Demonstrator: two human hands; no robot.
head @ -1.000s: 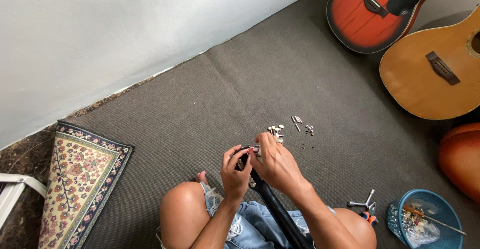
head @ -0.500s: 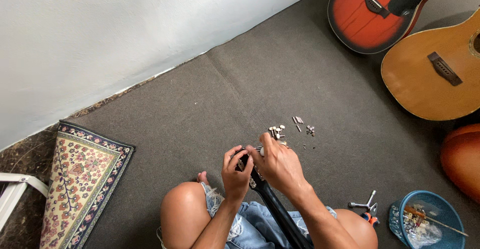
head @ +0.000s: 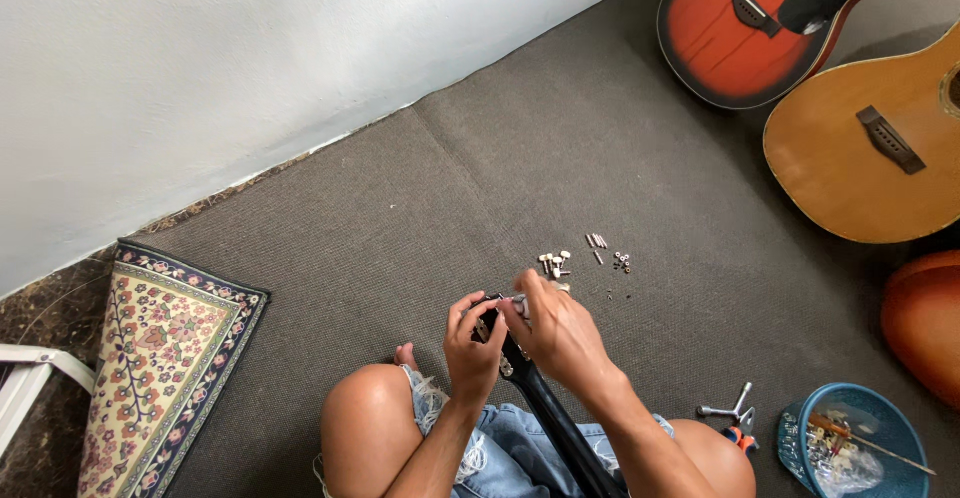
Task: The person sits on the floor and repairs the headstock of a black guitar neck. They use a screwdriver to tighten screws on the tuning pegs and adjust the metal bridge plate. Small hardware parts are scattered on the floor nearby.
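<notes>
Guitar headstock (head: 497, 320) between both hands' fingers (head: 470, 310)

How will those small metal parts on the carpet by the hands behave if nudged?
The small metal parts look like loose pegs and tiny washers, so probably light and easily scattered. The cylindrical pegs may roll, though the dark carpet likely damps that. The washers look tiny, so likely fiddly to pinch and easily lost in the pile.

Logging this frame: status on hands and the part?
Left hand wrapped on black guitar headstock. Right hand pinching a small metal piece at it, grip unclear. Loose small metal tuner parts on grey carpet ahead; nothing blocking.
</notes>
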